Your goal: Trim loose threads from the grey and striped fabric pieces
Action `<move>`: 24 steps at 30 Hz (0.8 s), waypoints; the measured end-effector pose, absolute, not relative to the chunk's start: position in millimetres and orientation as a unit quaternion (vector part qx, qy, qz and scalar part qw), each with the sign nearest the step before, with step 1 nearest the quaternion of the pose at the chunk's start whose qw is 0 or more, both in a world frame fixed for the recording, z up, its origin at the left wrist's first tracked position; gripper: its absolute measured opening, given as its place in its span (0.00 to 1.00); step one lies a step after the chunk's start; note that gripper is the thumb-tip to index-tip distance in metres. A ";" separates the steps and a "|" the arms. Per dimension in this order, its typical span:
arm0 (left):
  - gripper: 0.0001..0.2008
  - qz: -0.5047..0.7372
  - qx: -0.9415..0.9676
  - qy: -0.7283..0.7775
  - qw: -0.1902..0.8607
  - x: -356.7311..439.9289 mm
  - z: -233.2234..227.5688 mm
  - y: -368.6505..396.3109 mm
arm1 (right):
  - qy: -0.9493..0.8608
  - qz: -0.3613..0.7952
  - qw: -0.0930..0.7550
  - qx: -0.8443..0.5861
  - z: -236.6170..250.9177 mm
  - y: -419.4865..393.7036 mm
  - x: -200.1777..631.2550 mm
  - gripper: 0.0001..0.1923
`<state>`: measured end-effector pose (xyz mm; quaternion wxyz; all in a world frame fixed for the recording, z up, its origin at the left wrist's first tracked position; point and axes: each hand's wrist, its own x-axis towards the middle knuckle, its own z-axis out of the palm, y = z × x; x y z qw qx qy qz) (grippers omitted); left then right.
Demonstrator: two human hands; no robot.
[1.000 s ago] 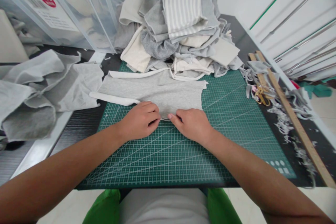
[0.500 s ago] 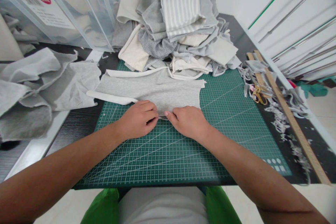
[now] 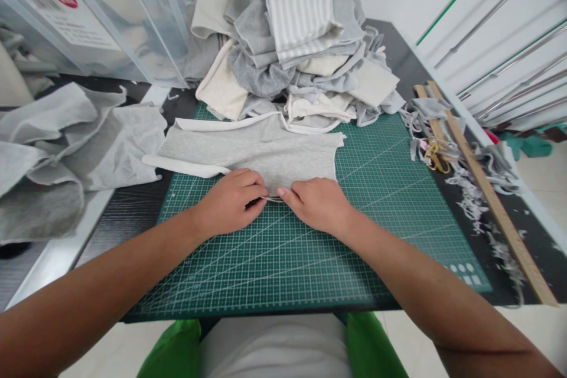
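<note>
Left grip (image 3: 233,201) and right grip (image 3: 316,204) hold cloth (image 3: 283,153) seemingly touching heaped fabric (image 3: 263,74).

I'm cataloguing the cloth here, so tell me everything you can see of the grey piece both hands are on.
The grey cloth piece looks like soft, heathered knit. It lies lengthwise across the green cutting mat, mostly flat with slight wrinkles, its left end past the mat's edge. Paler edges curl along the far side and the near left; the far right corner looks ragged. The left hand and right hand pinch its near edge, where thin lines suggest layers.
</note>
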<state>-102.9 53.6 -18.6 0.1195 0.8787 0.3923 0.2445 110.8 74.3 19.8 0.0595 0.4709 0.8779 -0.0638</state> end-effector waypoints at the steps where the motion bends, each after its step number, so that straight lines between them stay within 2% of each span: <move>1: 0.06 0.244 0.881 0.388 0.119 -102.8 -18.7 53.8 | 0.880 -0.063 0.057 0.467 19.5 74.2 112.2 0.35; 11: 0.07 0.239 0.893 0.362 0.116 -105.0 -19.4 53.9 | 0.887 -0.048 0.041 0.458 12.9 65.6 117.6 0.29; 24: 0.08 0.215 0.905 0.348 0.118 -109.8 -16.9 49.1 | 0.900 -0.089 0.029 0.426 12.1 66.0 124.5 0.29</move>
